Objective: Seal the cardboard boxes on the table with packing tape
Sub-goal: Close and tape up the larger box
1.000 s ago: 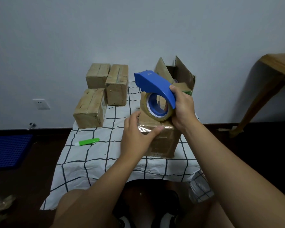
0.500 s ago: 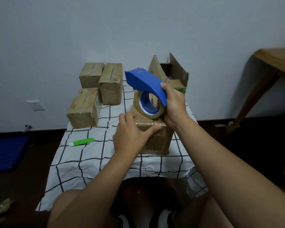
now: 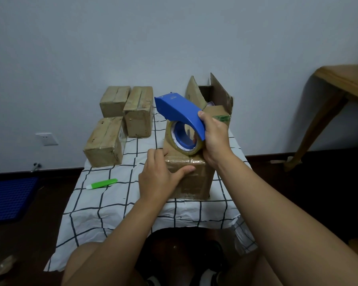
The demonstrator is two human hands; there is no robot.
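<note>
At the frame's center, the right hand [image 3: 215, 139] grasps the blue tape dispenser [image 3: 179, 112], its tape roll [image 3: 183, 139] resting on top of the cardboard box [image 3: 191, 178] on the table [image 3: 103, 205]. The left hand [image 3: 157, 178] presses flat against the box's near left corner, thumb across the front. Three sealed boxes [image 3: 105, 141] sit left of center.

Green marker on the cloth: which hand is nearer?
Left. The left hand presses the box just right of the green marker; the right hand grips the tape dispenser farther right.
</note>
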